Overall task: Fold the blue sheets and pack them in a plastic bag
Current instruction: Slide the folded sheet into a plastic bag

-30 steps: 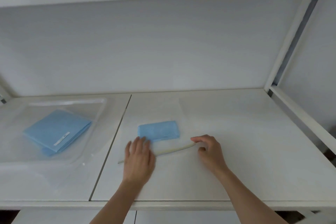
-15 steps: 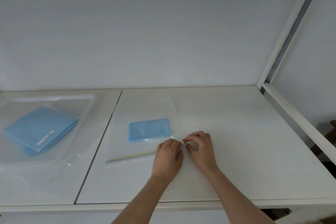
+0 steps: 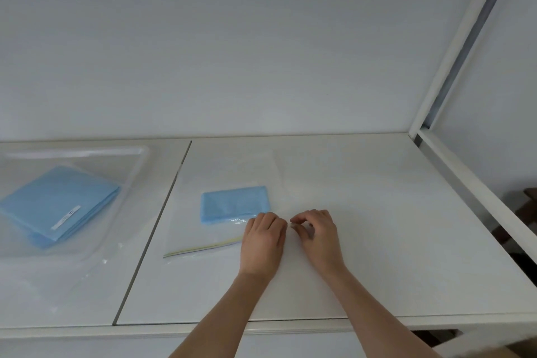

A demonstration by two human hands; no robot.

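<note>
Lying flat near the middle of the white shelf (image 3: pixel 377 227), a clear plastic bag (image 3: pixel 232 171) holds a small folded blue sheet (image 3: pixel 234 203), a soft rectangle with a fine woven texture. A pale zip strip (image 3: pixel 200 247) runs along the bag's near edge. The left hand (image 3: pixel 263 241) rests on that strip's right end, fingers curled together; the right hand (image 3: pixel 318 234) pinches the bag's corner between thumb and forefinger. Far left, a stack of blue sheets (image 3: pixel 56 205) with a white label lies in a glossy transparent tray (image 3: pixel 136 160). A matte white wall (image 3: pixel 261 52) and a white post (image 3: pixel 453 46) enclose the shelf.
</note>
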